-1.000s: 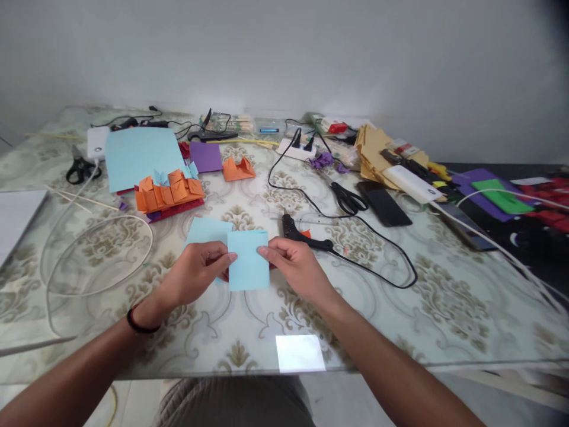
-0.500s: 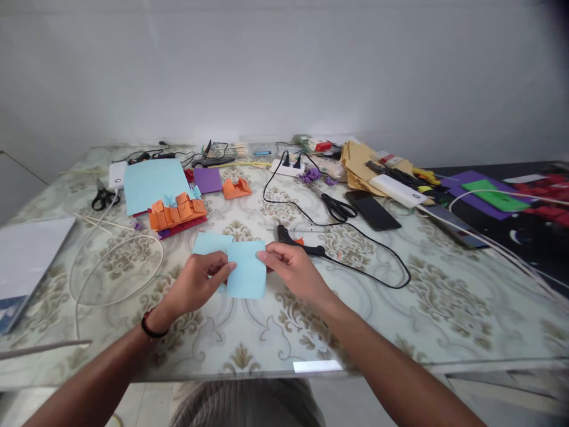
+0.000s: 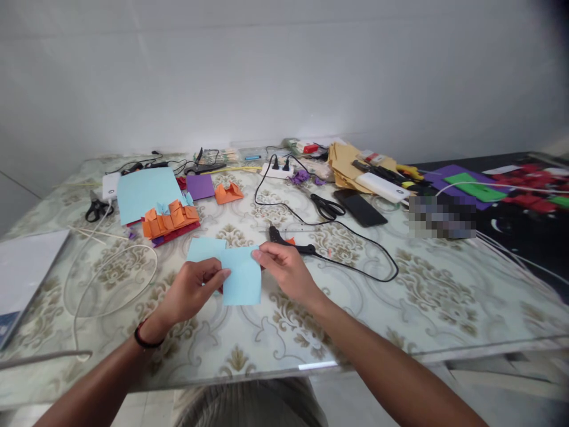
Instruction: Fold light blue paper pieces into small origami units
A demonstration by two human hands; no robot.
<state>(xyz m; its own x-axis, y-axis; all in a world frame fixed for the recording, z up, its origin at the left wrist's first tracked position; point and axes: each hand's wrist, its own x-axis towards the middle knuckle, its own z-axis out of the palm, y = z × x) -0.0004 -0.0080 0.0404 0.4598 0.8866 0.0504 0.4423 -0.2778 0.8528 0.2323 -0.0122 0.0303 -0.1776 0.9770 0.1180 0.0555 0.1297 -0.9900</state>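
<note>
A light-blue paper square [image 3: 242,276] is held up in front of me between both hands. My left hand [image 3: 195,289] pinches its left edge between thumb and finger. At the opposite upper corner, my right hand [image 3: 287,271] grips it the same way. Behind the left fingers lies a second light-blue sheet [image 3: 202,248], partly covered by the first. Just beyond my right hand is a black glue gun [image 3: 291,243] with its cord. Folded orange paper pieces [image 3: 169,219] sit stacked on red and purple paper to the upper left.
A large blue sheet [image 3: 149,191], purple square [image 3: 200,186] and orange folded piece [image 3: 228,193] lie farther back. Scissors [image 3: 328,207], a phone [image 3: 360,207] and a power strip [image 3: 278,171] are at the back right. A white cable [image 3: 153,264] loops on the left.
The camera view has shifted slightly, so the table's things appear a little to the left. Both hands still hold the blue paper square in nearly the same pose.
</note>
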